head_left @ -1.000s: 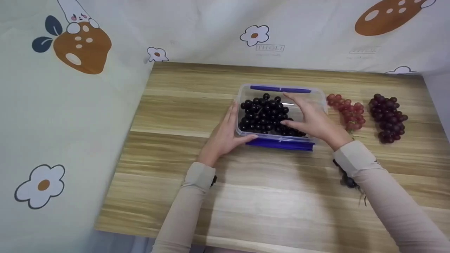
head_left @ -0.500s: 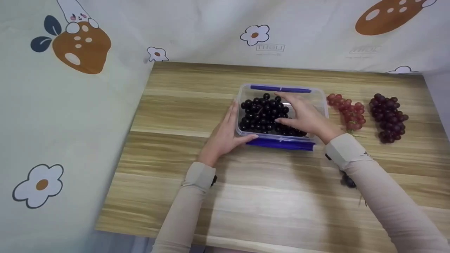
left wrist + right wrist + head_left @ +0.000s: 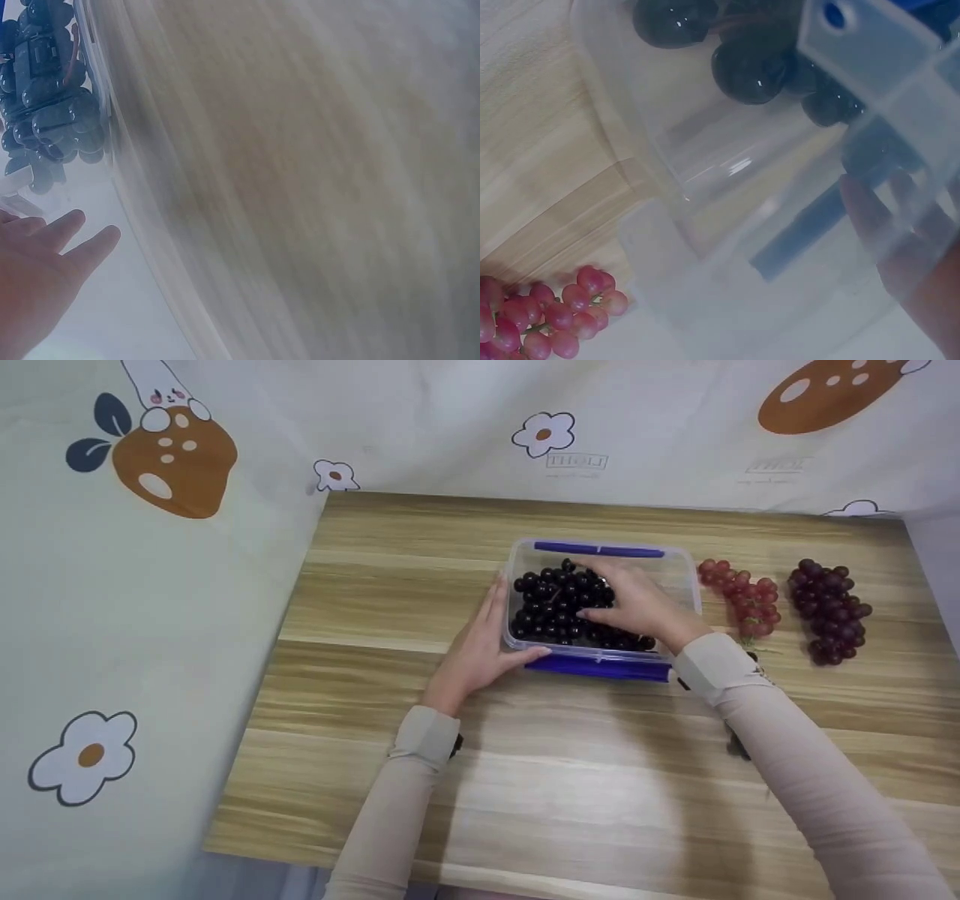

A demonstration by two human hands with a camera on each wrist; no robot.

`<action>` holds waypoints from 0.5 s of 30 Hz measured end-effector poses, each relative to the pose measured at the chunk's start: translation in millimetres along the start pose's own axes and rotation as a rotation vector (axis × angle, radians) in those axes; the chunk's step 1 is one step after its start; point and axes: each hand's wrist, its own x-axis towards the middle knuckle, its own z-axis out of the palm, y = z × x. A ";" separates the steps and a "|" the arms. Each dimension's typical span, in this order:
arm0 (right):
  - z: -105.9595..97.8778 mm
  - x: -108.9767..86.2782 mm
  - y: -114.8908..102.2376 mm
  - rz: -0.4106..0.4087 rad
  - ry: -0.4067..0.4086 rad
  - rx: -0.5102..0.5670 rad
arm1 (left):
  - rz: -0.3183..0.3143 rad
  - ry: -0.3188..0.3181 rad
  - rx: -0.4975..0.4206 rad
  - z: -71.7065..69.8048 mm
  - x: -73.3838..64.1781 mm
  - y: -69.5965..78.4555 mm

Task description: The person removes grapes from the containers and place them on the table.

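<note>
The rectangular lunch box of clear plastic point(image 3: 690, 581) sat on the wood-grained tabletop point(image 3: 375, 585), about midway along its far edge and set in from it; inside, the heap of glossy, round black grapes point(image 3: 555, 611) lay mostly in the box's left half and along its near wall.

The left hand point(image 3: 480, 656) clasped nothing; its straight fingers lay along the box's left wall with the thumb on the near rim, seemingly to stop the box from sliding; the right hand point(image 3: 637, 604) reached in over the rim from the right, its thumb and forefinger spread apart above the grapes; no grape was visibly clenched, and the loose spread looked suited to arranging or pressing the fruit.

To the right, the bunch of small, translucent red grapes point(image 3: 750, 600) lay just beside the box; the bunch of dark purple grapes point(image 3: 829, 611) lay farther out, towards the tabletop's far right corner; both were perhaps put there to be within easy reach.

By count there were one box, two blue plastic strips, at its far rim point(image 3: 600, 549) and its near side, one red bunch and one purple bunch; how many black bunches made up the heap could not be told; one small black shape point(image 3: 739, 744) was mostly hidden by the beige right sleeve point(image 3: 810, 780).
</note>
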 end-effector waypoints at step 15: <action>6.5 15.6 2.3 -0.033 -0.023 -0.061 | -0.015 -0.007 -0.021 -1.2 -0.2 1.0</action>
